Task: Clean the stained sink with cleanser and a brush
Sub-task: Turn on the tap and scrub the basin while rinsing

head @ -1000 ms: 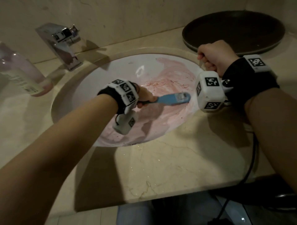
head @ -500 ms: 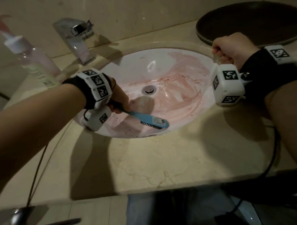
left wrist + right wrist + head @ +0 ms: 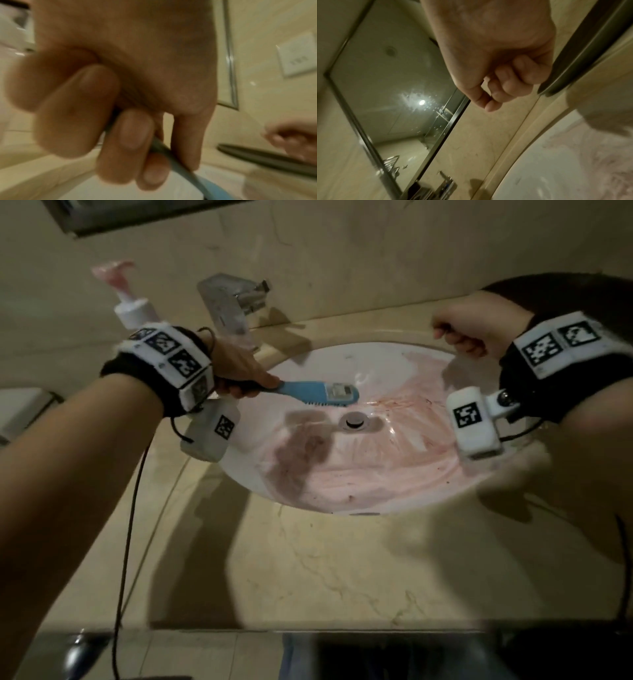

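Countertop (image 3: pixel 308 570): marble, nearest the viewer. Sink (image 3: pixel 298 364): white basin set into it, smeared pink; drain (image 3: pixel 353 419) at centre. Brush (image 3: pixel 318 394): blue, had moved from the basin's near edge to its back-left part, bristles down, above and left of the drain. Left hand (image 3: pixel 236 368): fingers (image 3: pixel 130 129) curled round the brush handle. Right hand (image 3: pixel 479 326): fisted, holding nothing, over the far-right rim as before. Faucet (image 3: pixel 233 306) and soap bottle (image 3: pixel 132 309): behind the sink, at the wall.

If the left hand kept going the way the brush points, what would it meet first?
Likely the right hand or the sink wall below it; the brush in the left hand points that way, but depth is unclear.
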Motion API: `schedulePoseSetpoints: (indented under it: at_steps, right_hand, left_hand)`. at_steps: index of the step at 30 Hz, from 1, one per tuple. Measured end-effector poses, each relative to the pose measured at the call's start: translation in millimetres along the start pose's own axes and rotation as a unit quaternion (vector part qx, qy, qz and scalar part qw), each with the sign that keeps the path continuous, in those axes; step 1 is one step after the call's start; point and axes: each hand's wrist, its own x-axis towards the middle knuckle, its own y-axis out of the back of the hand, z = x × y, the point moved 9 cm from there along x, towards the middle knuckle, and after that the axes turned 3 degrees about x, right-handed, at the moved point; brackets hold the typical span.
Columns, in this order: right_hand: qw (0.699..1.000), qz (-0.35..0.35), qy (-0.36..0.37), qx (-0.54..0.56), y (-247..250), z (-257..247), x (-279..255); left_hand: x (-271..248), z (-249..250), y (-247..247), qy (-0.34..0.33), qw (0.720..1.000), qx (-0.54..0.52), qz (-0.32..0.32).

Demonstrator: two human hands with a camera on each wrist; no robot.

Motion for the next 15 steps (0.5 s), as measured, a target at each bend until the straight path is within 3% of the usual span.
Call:
schedulePoseSetpoints:
  at_steps: [4, 7, 11, 15]
  right_hand:
    - [0.997, -0.044, 0.015, -0.066, -41, -31, 7]
    - [0.986, -0.043, 0.061, -0.148, -66, -54, 12]
    - [0.95, -0.016, 0.155, -0.269, -96, -95, 28]
    - [0.941, 0.018, 0.195, -0.274, -115, -129, 45]
  left_hand:
    - [-4, -31, 26, -0.034, 0.987, -0.137, 0.08]
    - [2, -59, 26, -0.05, 0.965, -0.251, 0.064]
    - [9, -75, 18, -0.127, 0.902, -0.409, 0.059]
    - [23, -76, 2, -0.174, 0.826, -0.535, 0.022]
